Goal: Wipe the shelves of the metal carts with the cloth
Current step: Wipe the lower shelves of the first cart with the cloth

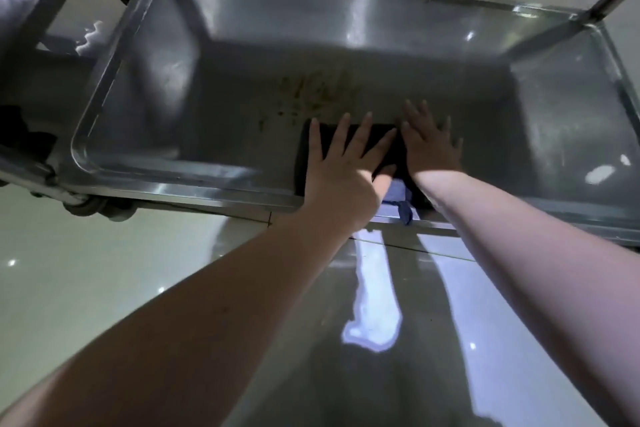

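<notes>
Found left hand (341,163) spread flat, fingers straight and splayed, palm down on the dark cloth (398,152); gripped nothing, only pressed. Found right hand (433,146) just beside it, likewise flat and open, lying along the cloth's right edge with fingertips reaching onto bare metal; could not tell how much of the palm sat on fabric. Logged cloth folded into a flat pad on the lower shelf (194,107) of the metal cart, close to the near rim, with a paler blue corner and a loop tag (406,215) draped over that rim. Judged cloth soft, light and limp; possibly damp, could not confirm. Expected bunching or slipping if pinched at one corner, so favoured broad flat-palm pressure over the middle of the pad, both hands sharing the push. Judged the steel slick, so expected an easy glide. Spotted brown speckled stain (311,97) just beyond the fingertips, not yet covered. Noted a caster (91,208) at the cart's near-left corner, an upright post (588,15) far right, glossy tiled floor (69,270) below.
</notes>
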Demonstrator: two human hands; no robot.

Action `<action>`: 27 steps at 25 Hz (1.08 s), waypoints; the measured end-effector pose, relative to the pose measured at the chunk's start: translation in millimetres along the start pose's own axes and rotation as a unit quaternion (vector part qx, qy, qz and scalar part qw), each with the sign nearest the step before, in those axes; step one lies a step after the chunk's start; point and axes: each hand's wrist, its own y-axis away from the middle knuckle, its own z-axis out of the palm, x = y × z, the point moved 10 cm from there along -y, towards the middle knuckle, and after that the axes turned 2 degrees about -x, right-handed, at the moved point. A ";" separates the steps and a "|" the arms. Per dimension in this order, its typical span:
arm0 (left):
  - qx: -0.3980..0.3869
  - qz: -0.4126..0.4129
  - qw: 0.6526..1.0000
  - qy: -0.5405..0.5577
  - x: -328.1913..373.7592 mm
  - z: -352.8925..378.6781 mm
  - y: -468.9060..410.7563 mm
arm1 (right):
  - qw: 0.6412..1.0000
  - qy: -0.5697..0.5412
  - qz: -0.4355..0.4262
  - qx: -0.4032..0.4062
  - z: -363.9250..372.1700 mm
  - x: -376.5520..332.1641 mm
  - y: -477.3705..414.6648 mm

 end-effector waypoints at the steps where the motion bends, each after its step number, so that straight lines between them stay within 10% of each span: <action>1: 0.005 -0.013 1.000 -0.010 -14.4 -0.5 3.0 | 1.000 0.021 0.006 0.006 3.3 -0.3 -1.0; 7: 0.014 -0.053 0.998 -0.027 -69.5 2.7 -9.0 | 0.975 0.215 -0.031 0.042 23.4 -2.7 7.8; 16: -0.043 -0.041 0.998 -0.002 -73.0 -22.3 -191.3 | 0.972 0.226 -0.029 0.064 20.3 -3.9 7.6; 27: -0.009 0.012 0.999 -0.029 -72.7 3.3 24.0 | 0.974 0.214 -0.028 0.067 22.5 -2.9 11.3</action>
